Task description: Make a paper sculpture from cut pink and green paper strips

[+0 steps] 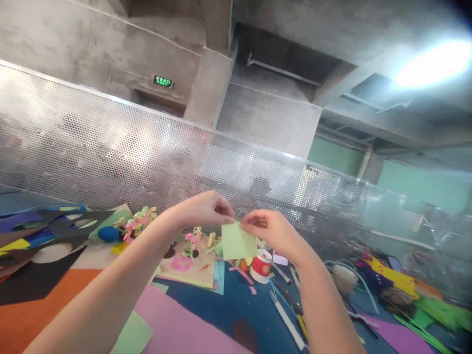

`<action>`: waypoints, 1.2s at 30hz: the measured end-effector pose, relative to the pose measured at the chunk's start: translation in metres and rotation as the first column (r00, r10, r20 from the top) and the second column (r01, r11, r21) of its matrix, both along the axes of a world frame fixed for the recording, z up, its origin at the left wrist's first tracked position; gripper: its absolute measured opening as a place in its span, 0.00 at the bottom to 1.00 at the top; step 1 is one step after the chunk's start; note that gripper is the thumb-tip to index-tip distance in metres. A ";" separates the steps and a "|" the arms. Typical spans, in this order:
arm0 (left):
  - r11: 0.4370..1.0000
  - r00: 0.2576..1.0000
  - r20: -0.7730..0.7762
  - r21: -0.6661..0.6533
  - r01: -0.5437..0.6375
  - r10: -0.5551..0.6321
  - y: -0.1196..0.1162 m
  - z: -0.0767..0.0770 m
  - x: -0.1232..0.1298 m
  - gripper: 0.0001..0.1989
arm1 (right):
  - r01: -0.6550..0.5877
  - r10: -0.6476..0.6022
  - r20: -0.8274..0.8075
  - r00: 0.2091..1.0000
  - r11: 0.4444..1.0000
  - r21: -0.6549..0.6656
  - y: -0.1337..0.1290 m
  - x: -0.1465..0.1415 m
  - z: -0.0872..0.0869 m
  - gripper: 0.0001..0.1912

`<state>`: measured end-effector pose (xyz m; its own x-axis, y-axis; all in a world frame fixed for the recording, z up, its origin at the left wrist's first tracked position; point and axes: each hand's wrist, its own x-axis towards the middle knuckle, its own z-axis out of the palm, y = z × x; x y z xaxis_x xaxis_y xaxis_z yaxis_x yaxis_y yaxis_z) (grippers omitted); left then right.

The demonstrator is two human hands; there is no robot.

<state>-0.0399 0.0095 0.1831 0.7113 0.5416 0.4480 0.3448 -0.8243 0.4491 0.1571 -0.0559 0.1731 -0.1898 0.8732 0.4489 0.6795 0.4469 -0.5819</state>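
A small light green paper square (239,242) hangs in the air above the blue table. Its top edge is pinched at the left by my left hand (212,209) and at the right by my right hand (267,228). The fingertips of both hands are close together. Just below and to the right of the square stands a red and white paper cup (261,267). Behind my left forearm lies a beige sheet (188,268) with pink and green paper pieces on it.
Black, orange and pink sheets (177,319) cover the left and front of the table. Pens (285,319) and scissors lie near my right forearm. Colourful craft scraps (394,278) are at the right. A perforated metal screen (147,152) stands behind.
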 end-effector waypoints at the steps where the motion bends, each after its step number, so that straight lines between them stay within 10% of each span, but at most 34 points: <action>1: 1.000 1.000 0.009 0.004 0.001 -0.001 -0.001 0.000 0.000 0.11 | -0.003 0.003 -0.005 1.000 1.000 -0.012 0.000 0.001 0.000 0.09; 20: 0.972 0.995 0.079 -0.221 0.084 -0.068 0.006 -0.001 -0.009 0.13 | 0.026 -0.025 -0.009 1.000 0.991 0.132 -0.005 -0.004 0.004 0.03; 36: 0.994 0.988 0.155 -0.108 0.034 -0.016 0.006 -0.001 -0.006 0.12 | 0.016 -0.014 -0.056 0.998 0.999 0.039 -0.004 0.001 0.003 0.06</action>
<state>-0.0459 0.0155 0.1818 0.6524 0.5765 0.4920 0.2445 -0.7745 0.5834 0.1578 -0.0596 0.1766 -0.1508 0.8573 0.4922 0.6535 0.4601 -0.6011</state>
